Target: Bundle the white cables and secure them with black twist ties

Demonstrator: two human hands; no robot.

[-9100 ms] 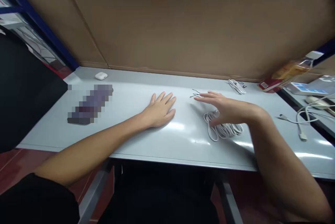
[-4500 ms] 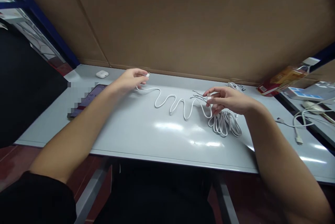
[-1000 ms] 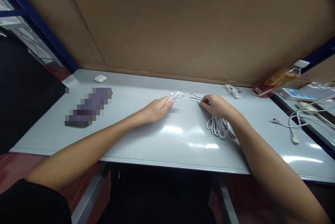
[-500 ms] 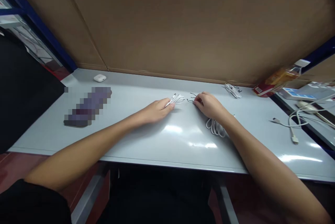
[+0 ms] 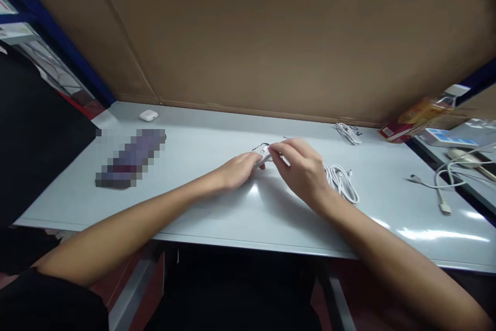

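My left hand (image 5: 238, 170) and my right hand (image 5: 300, 168) meet near the middle of the grey table (image 5: 201, 207). Between them runs a short white cable bundle (image 5: 264, 158), gripped by the right fingers, with the left fingertips closed on its near end. Its plug is partly hidden by my fingers. Thin black wires (image 5: 260, 146) lie just beyond my hands. To the right of my right wrist rests a coiled white cable (image 5: 341, 182).
A smaller white cable bundle (image 5: 349, 133) lies at the back edge. Further left are a pixelated phone (image 5: 129, 158) and a white earbud case (image 5: 149, 115). A snack packet (image 5: 416, 119) sits back right, and cables lie on a lower side table (image 5: 445, 176). A cardboard wall (image 5: 248, 31) backs the table.
My right hand has moved left from the black wires onto the white bundle, meeting my left hand. The white coil is now uncovered.
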